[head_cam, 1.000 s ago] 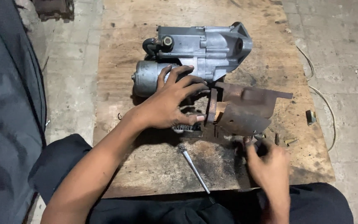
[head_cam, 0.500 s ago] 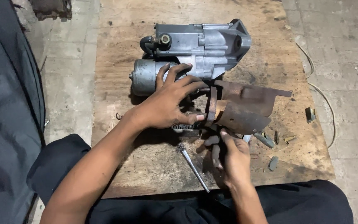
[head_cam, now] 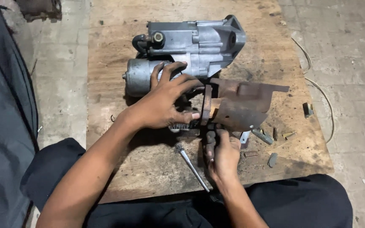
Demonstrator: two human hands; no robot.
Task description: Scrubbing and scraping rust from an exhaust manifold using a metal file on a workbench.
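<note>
A grey metal starter motor (head_cam: 193,46) lies on a worn wooden board (head_cam: 119,126). A rusty brown metal shield (head_cam: 239,103) sticks out from its near side. My left hand (head_cam: 165,101) rests on the motor's round body, fingers spread, its thumb pressed against a dark part beside the shield. My right hand (head_cam: 221,154) reaches up under the shield's lower edge with its fingers curled against it; what they touch is hidden.
A thin metal rod with a knurled tip (head_cam: 192,166) lies on the board near my right wrist. Small bolts and bits (head_cam: 271,137) are scattered at the right. A thin wire (head_cam: 317,88) runs over the concrete floor. Dark fabric (head_cam: 1,126) lies at left.
My right hand has moved left and up from the loose bits at the board's right to the underside of the rusty shield. My left hand has stayed on the motor.
</note>
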